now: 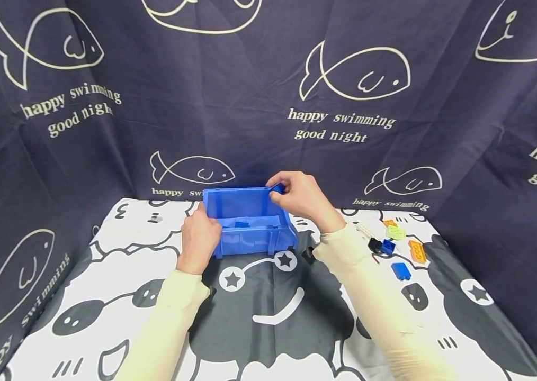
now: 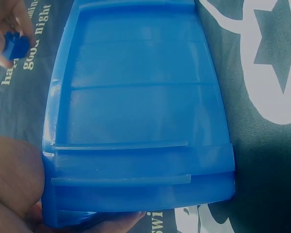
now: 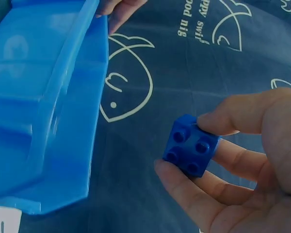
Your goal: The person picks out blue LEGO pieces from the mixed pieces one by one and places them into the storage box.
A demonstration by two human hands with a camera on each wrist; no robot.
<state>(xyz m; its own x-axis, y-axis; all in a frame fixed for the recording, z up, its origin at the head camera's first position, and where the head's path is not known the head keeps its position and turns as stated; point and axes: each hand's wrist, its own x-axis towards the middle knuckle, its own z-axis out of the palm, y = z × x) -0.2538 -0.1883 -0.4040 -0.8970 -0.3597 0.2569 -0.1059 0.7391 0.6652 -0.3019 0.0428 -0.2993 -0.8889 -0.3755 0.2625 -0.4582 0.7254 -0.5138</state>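
Note:
A blue plastic bin point(image 1: 249, 242) stands at the back of the cloth-covered table, its low front lip toward me. My left hand point(image 1: 199, 236) grips the bin's left side wall. Over the bin's right rear corner in the head view, my right hand point(image 1: 299, 196) pinches a blue toy building brick point(image 3: 190, 146) between thumb and fingers. Four-sided and studded on top, this brick also shows at the upper left of the left wrist view. A small blue piece point(image 1: 242, 224) lies on the bin's floor.
Loose pieces lie to the right: a blue brick point(image 1: 401, 271), an orange brick point(image 1: 417, 252), a lime piece point(image 1: 395, 233), a black piece point(image 1: 375, 244) and another blue brick point(image 1: 387, 246). A dark fish-print curtain point(image 1: 259, 106) hangs right behind the bin.

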